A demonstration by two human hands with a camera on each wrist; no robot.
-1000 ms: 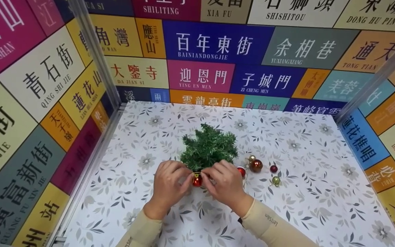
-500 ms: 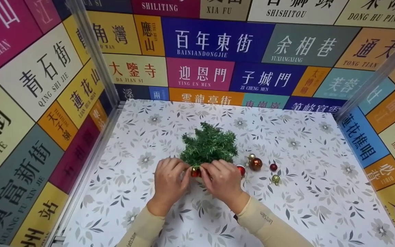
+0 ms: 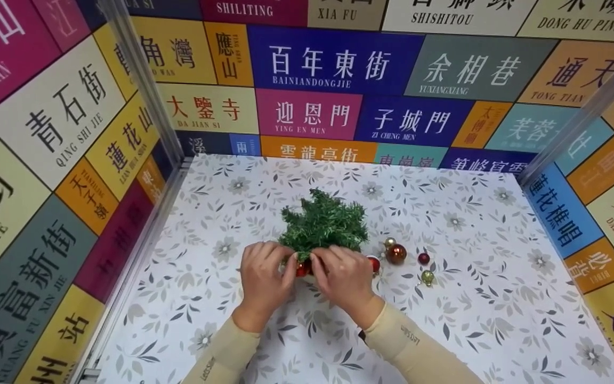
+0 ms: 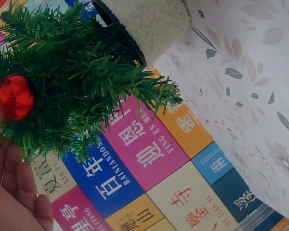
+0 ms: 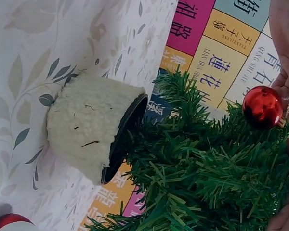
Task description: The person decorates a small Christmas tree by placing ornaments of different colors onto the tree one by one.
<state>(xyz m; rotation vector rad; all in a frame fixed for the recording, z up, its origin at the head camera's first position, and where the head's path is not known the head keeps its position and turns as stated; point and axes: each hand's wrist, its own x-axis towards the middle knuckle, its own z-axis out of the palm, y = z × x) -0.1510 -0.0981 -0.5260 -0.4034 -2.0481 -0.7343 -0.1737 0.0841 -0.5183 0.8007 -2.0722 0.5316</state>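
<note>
Just below centre of the head view, a shiny red ball ornament is held at the front of a small green artificial tree, its top pinched by the curled fingers of the left hand and right hand. Right of centre, a glossy brown ball is seen.

We note: red bauble, glossy, mirror-smooth; tree, bristly, plastic-looking; pot cover, rough matt fleece. Brown bauble at right, shiny. Table covering, smooth; paper or vinyl, we cannot tell. Left post, metal.
</note>
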